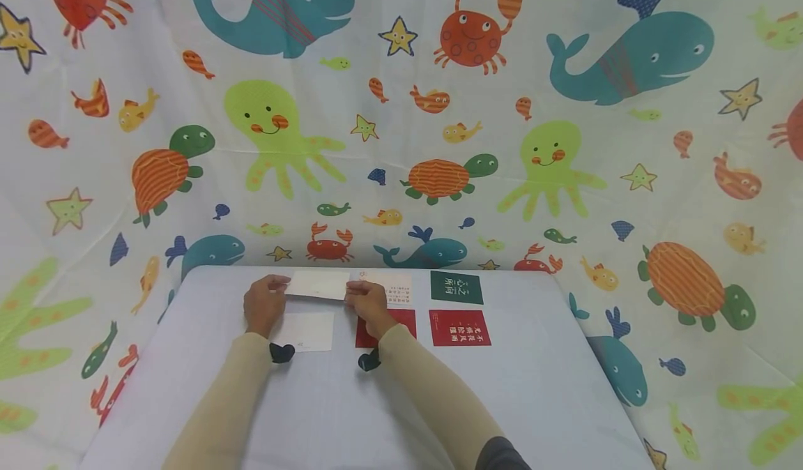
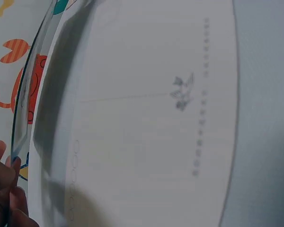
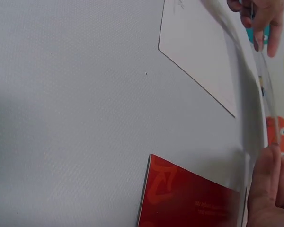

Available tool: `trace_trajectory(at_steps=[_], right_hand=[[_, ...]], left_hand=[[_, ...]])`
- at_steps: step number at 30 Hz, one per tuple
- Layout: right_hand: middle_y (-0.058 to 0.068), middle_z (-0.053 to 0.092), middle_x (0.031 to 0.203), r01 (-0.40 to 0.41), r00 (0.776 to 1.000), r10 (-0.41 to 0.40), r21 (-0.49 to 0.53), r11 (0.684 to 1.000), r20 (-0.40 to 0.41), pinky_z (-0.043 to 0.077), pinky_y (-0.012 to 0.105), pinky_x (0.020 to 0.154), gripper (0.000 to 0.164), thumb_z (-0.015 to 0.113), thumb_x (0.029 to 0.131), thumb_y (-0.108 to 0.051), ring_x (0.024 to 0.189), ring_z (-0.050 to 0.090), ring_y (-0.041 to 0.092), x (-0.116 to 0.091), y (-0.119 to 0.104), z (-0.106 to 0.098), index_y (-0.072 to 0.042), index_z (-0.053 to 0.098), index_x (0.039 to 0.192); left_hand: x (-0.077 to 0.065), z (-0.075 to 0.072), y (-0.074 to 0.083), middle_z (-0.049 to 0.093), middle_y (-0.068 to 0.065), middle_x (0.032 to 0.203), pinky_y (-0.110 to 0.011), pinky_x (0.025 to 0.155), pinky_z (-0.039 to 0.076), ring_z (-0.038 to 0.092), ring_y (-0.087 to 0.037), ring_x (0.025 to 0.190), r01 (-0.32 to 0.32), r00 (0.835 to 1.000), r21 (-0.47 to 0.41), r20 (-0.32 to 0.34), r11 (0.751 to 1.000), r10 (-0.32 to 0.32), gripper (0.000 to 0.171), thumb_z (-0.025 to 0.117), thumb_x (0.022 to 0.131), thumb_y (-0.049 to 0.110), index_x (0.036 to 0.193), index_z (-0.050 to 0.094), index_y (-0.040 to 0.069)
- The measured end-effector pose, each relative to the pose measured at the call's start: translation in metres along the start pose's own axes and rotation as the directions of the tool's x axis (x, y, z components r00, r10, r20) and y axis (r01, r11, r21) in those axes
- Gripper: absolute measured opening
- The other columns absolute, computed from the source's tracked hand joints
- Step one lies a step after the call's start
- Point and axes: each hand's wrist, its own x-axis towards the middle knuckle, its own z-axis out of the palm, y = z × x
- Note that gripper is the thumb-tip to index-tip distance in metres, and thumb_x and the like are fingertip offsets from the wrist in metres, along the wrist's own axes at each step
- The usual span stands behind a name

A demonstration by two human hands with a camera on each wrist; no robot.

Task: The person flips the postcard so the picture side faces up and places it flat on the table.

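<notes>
Both hands hold one white card point(image 1: 318, 284) by its short ends near the back of the table. The left hand point(image 1: 265, 304) pinches its left end, and the right hand point(image 1: 370, 307) grips the right end. Both wrist views show this card nearly edge-on. Below it, closest to the left hand, a white postcard point(image 2: 137, 137) with faint print and a small dark drawing lies flat. Under the right hand and wrist is a red card point(image 3: 189, 201), partly covered. A pale printed card point(image 1: 398, 285) lies just behind the right hand.
Farther right lie a dark green card point(image 1: 456, 287) and another red card point(image 1: 460, 328), both with white characters. The white-covered table point(image 1: 552, 400) meets a patterned sea-animal curtain point(image 1: 376, 198) at its back edge. Dark straps point(image 1: 282, 353) sit at the wrists.
</notes>
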Motion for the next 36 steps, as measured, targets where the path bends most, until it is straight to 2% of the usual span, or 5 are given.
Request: trace_trajectory(at_steps=[6, 12, 20, 28, 36], right_hand=[[-0.005, 0.080, 0.105, 0.011, 1.000, -0.011, 0.013, 1.000, -0.019, 0.061, 0.033, 0.098, 0.024, 0.081, 0.093, -0.011, 0.100, 0.076, 0.013, -0.001, 0.000, -0.002, -0.025, 0.083, 0.113], [-0.006, 0.078, 0.109, 0.049, 0.998, -0.048, 0.017, 0.999, -0.028, 0.061, 0.032, 0.097, 0.018, 0.081, 0.094, -0.015, 0.100, 0.074, 0.013, -0.002, -0.001, -0.005, -0.026, 0.085, 0.107], [-0.007, 0.077, 0.107, 0.115, 0.992, -0.114, 0.019, 0.993, -0.052, 0.062, 0.034, 0.094, 0.006, 0.082, 0.094, -0.025, 0.098, 0.071, 0.015, -0.004, -0.007, -0.007, -0.029, 0.083, 0.099], [-0.004, 0.078, 0.106, 0.099, 0.994, -0.094, 0.123, 0.988, -0.046, 0.064, 0.033, 0.090, 0.009, 0.079, 0.097, -0.021, 0.096, 0.075, 0.016, -0.004, -0.012, -0.007, -0.026, 0.081, 0.104], [-0.005, 0.080, 0.105, 0.090, 0.992, -0.072, 0.183, 0.979, -0.100, 0.064, 0.030, 0.085, 0.012, 0.079, 0.097, -0.025, 0.092, 0.077, 0.016, 0.002, -0.012, -0.010, -0.029, 0.079, 0.108]], left_hand=[[0.000, 0.001, 0.007, 0.074, -0.021, 0.128, -0.058, 0.116, 0.044, 0.061, -0.042, 0.130, -0.011, 0.999, -0.034, -0.040, 0.999, 0.010, 0.032, 0.056, 0.102, -0.003, 0.126, 0.075, 0.005], [0.001, 0.000, 0.014, 0.075, -0.020, 0.126, -0.053, 0.100, 0.051, 0.066, -0.040, 0.112, -0.048, 0.995, -0.068, -0.087, 0.997, 0.042, 0.022, 0.067, 0.101, 0.005, 0.120, 0.079, 0.005], [0.004, 0.000, 0.019, 0.075, -0.018, 0.125, -0.038, 0.086, 0.043, 0.062, -0.034, 0.103, -0.026, 0.994, -0.084, -0.105, 0.996, 0.017, 0.022, 0.070, 0.101, 0.012, 0.120, 0.079, 0.007], [0.003, 0.004, 0.024, 0.075, -0.019, 0.128, -0.051, 0.103, 0.050, 0.066, -0.037, 0.117, -0.005, 0.990, -0.118, -0.142, 0.993, -0.012, 0.032, 0.068, 0.103, 0.017, 0.135, 0.068, 0.009], [-0.001, 0.005, 0.022, 0.078, -0.019, 0.120, -0.048, 0.097, 0.048, 0.066, -0.036, 0.109, -0.032, 0.997, -0.043, -0.073, 0.999, 0.029, 0.031, 0.072, 0.101, 0.023, 0.129, 0.074, 0.010]])
